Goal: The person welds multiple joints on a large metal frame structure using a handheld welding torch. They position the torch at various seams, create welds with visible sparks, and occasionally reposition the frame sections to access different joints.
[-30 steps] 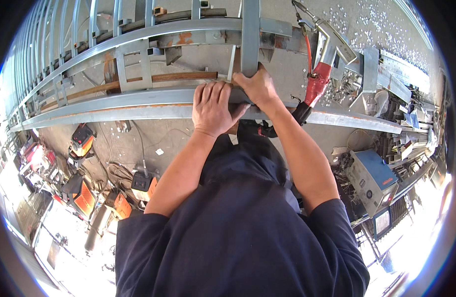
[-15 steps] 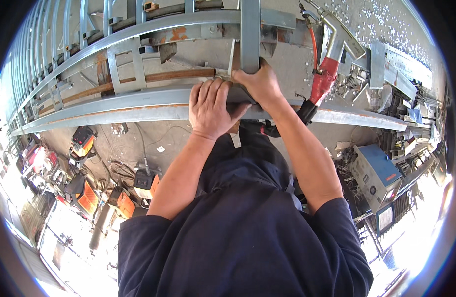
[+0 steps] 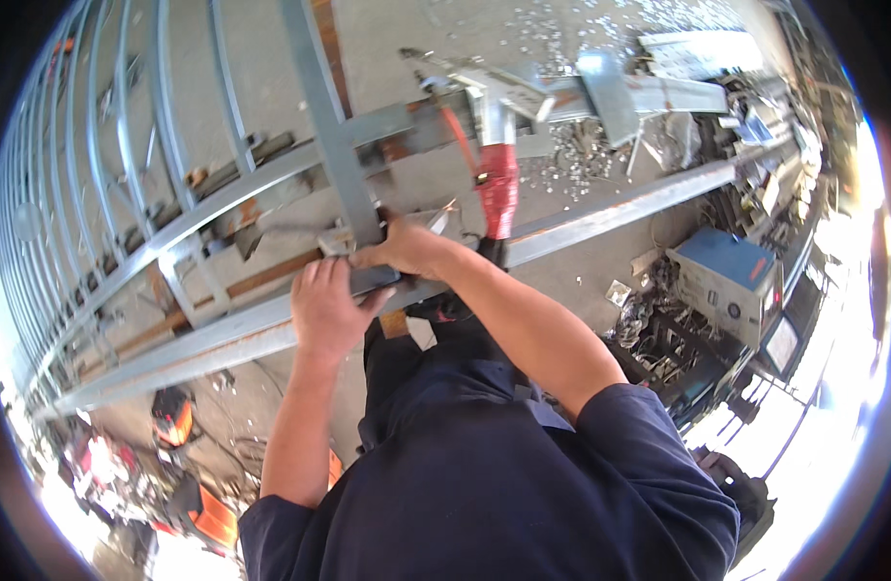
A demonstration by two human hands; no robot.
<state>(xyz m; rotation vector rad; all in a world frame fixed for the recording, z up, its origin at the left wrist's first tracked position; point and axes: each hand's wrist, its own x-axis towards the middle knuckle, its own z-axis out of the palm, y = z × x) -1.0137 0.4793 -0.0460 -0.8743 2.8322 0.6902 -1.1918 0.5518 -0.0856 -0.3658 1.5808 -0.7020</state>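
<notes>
A square galvanized steel tube (image 3: 327, 121) comes down from the top toward me, its near end above a long steel rail (image 3: 223, 341). My right hand (image 3: 411, 250) closes around the near end of that tube; some of its fingers are hidden behind it. Just left of it, my left hand (image 3: 327, 308) bends its fingers over a short dark-grey metal piece (image 3: 373, 279) lying at the rail, with the thumb on its near side. The two hands almost touch. Blur hides the exact contact between tube and dark piece.
A red-taped welding clamp or gun (image 3: 498, 189) rests across the rails to the right. Left, a frame of parallel steel bars (image 3: 165, 116) stretches away. A blue-topped machine (image 3: 726, 271) stands right. Orange-and-black machines (image 3: 213, 513) and cables occupy the lower-left floor. Metal scraps (image 3: 581, 160) lie beyond the rail.
My view has turned, so the rails now slope up to the right and my hands appear farther left. Both hands keep their places at the tube end and dark piece.
</notes>
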